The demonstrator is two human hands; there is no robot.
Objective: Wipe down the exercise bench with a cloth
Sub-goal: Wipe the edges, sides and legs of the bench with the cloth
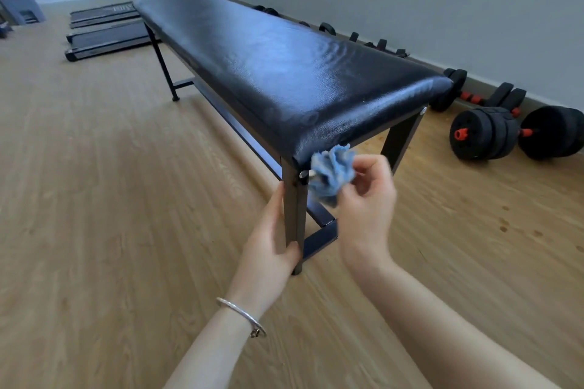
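Cloth (331,174), blue and bunched, is pinched in the right hand's (366,196) fingers (369,164) against the bench's (268,66) near corner, under the padded edge. The left hand (268,246) grips the near leg (294,215). Open floor (110,199) lies left; dumbbells (493,133) crowd the right.

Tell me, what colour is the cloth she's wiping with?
Light blue; the cloth shows clearly in the head view, bunched in the right hand.

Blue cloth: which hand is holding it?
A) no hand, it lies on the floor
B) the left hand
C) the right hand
C: the right hand pinches the bunched blue cloth beside the bench leg, which the left hand holds.
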